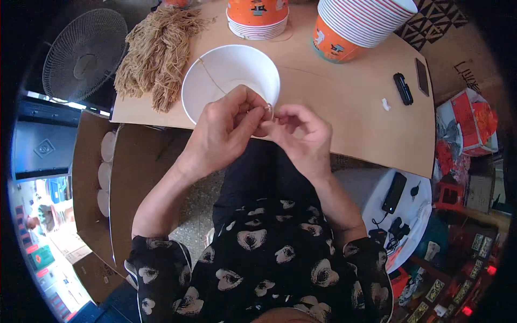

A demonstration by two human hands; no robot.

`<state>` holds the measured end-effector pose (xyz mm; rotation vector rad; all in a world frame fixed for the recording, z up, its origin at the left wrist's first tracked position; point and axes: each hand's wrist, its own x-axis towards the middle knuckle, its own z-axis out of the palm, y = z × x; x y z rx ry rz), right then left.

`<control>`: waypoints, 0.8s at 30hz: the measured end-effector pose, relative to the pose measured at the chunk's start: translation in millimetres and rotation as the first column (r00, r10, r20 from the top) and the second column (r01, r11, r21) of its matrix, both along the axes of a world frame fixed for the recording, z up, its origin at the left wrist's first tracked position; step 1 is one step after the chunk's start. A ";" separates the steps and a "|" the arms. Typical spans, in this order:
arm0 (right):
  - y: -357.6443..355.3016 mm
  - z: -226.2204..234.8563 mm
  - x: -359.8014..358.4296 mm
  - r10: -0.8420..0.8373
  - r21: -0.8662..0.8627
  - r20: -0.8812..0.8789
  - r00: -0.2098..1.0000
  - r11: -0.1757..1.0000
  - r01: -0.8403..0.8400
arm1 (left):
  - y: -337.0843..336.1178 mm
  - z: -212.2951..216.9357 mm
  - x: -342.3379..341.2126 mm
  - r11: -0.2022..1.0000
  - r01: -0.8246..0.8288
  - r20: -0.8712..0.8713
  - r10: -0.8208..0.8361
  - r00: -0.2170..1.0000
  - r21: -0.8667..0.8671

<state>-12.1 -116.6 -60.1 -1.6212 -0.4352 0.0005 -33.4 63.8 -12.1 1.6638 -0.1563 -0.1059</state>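
Note:
A white paper bucket [196, 89] stands at the near edge of the table, with its open mouth facing me. From its far left rim a thin tan string [211, 75] runs across the mouth to my hands. My left hand [226, 121] is closed, thumb and forefinger pinching the string by the bucket's near right rim. Right beside it, my right hand [301, 132] has its thumb and fingertips pressed together at the same spot, close to a small pale loop. The fingers partly hide what they hold there. A thick bundle of tan strings [156, 59] lies left of the bucket.
At the far side of the brown table [350, 107] stand two stacks of orange paper buckets [258, 13], [344, 40]. A black case [402, 89], a phone [421, 77] and a white scrap [385, 104] lie at right. A fan [85, 59] and a cardboard box [134, 188] are left.

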 end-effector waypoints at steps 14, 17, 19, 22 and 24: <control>13.1 -10.9 10.4 0.454 0.719 -0.381 0.805 0.693 -0.051 | 20.2 4.8 -10.7 0.975 -0.089 0.136 0.062 0.989 0.206; 16.8 -4.3 13.6 0.466 0.741 -0.377 0.800 0.670 -0.041 | 23.2 3.8 -12.1 0.971 -0.099 0.155 0.065 0.986 0.217; 18.6 -2.3 16.5 0.440 0.733 -0.371 0.818 0.680 -0.033 | 27.4 5.5 -12.4 0.960 -0.106 0.136 0.073 0.988 0.259; 22.2 2.9 19.2 0.418 0.722 -0.380 0.825 0.691 -0.017 | 33.1 9.5 -13.2 0.948 -0.108 0.102 0.081 0.992 0.300; 21.5 -0.9 21.8 0.432 0.719 -0.374 0.820 0.694 -0.038 | 34.6 8.5 -14.2 0.949 -0.104 0.088 0.081 0.993 0.299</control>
